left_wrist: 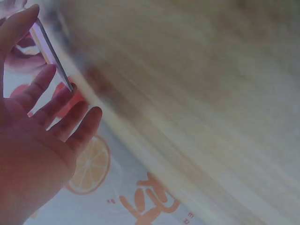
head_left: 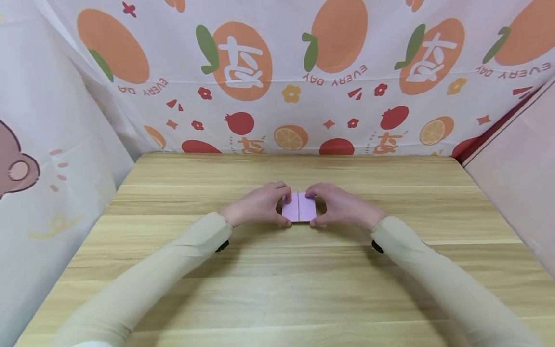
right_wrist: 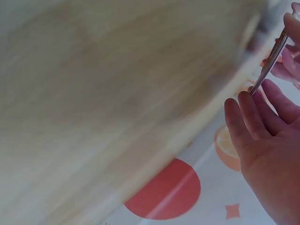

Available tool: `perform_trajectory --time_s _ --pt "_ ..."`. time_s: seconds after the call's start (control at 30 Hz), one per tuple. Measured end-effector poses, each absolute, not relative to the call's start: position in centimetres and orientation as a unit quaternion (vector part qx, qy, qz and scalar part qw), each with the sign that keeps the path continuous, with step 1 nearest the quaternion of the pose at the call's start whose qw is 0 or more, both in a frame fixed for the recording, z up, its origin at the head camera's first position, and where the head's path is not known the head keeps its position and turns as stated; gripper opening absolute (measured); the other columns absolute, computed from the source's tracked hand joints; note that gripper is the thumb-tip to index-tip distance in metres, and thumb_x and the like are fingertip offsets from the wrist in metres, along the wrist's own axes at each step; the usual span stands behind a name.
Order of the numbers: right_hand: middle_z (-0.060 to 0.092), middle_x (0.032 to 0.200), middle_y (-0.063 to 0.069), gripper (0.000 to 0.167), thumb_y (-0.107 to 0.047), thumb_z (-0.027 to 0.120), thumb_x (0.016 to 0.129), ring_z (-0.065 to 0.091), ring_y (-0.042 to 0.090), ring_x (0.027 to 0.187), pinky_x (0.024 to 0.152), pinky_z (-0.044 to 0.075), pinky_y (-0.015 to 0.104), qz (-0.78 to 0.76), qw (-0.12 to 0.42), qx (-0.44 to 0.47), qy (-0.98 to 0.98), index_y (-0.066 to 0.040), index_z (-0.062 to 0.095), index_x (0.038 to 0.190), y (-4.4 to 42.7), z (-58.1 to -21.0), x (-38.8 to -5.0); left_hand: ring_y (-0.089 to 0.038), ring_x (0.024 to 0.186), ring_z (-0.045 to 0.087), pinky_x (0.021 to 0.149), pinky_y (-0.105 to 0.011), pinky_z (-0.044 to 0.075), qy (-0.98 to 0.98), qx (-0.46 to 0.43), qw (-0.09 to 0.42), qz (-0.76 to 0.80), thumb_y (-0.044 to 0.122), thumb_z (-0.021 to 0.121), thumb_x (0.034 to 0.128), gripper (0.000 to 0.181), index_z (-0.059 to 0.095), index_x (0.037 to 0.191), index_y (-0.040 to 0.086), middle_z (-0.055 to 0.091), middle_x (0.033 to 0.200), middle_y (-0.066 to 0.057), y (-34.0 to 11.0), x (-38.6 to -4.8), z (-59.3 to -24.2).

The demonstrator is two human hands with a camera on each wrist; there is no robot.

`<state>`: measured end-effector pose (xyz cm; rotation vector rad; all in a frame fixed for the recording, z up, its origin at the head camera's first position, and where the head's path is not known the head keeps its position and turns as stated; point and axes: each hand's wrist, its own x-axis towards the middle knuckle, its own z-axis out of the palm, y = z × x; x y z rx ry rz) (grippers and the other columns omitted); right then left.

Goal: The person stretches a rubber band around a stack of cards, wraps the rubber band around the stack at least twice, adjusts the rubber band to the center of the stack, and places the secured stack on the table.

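A small flat lilac piece (head_left: 307, 208) is held level just above or on the table, its two halves lying side by side along a narrow seam. Whether the halves are joined cannot be seen. My left hand (head_left: 263, 205) pinches the left half between thumb and fingers at its near and far edges. On the other side, my right hand (head_left: 344, 206) grips the right half the same way. Seen edge-on in the left wrist view, the lilac piece (left_wrist: 52, 55) is thin with a dark rim. The right wrist view shows only its thin edge (right_wrist: 270, 63).
Both hands are over a wood-grain table (head_left: 277, 284). Behind its far edge hangs a white cloth (head_left: 277, 108) printed with oranges and other fruit. More pale cloth (head_left: 56, 144) closes off the left side, and a pale panel (head_left: 516, 168) stands on the right.
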<state>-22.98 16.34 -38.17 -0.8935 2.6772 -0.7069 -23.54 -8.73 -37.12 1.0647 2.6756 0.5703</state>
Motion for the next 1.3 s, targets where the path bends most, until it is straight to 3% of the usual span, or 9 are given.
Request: perform_trajectory --time_s 0.3,0.63,1.07,1.3 --pt "0.054 0.131 -0.004 0.069 -0.042 0.083 0.077 0.047 0.014 0.12 0.106 0.038 0.035 -0.208 0.126 -0.328 0.913 -0.014 0.055 0.133 16.3 -38.9 -23.4 -0.016 0.09 0.048 0.074 -0.031 0.043 0.904 0.377 0.106 0.169 0.042 0.084 0.0764 0.049 0.058 0.107 0.014 0.053 0.1 0.001 -8.9 -23.5 -37.8" --pt "0.049 0.138 0.002 0.07 -0.041 0.082 0.079 0.044 0.019 0.126 0.108 0.036 0.038 -0.217 0.135 -0.334 0.907 -0.012 0.056 0.137 16.5 -38.6 -23.1 -0.018 0.098 0.047 0.085 -0.032 0.041 0.889 0.39 0.142 0.193 0.034 0.084 0.0785 0.047 0.059 0.114 0.015 0.054 0.112 0.002 -9.9 -24.3 -37.9" --pt "0.049 0.139 0.002 0.07 -0.04 0.083 0.078 0.044 0.019 0.126 0.108 0.036 0.04 -0.233 0.141 -0.329 0.904 -0.013 0.056 0.137 16.6 -38.9 -23.2 -0.018 0.104 0.047 0.094 -0.034 0.04 0.891 0.374 0.146 0.21 0.034 0.086 0.0765 0.05 0.058 0.114 0.016 0.054 0.118 0.003 -10.2 -24.4 -38.3" --pt "0.046 0.143 -0.001 0.074 -0.042 0.082 0.079 0.041 0.017 0.13 0.11 0.033 0.039 -0.227 0.138 -0.32 0.909 -0.015 0.052 0.141 16.5 -39.0 -22.8 -0.018 0.118 0.046 0.105 -0.036 0.038 0.889 0.363 0.163 0.227 0.029 0.085 0.0777 0.061 0.053 0.128 0.016 0.048 0.135 -0.001 -10.6 -24.1 -38.3"
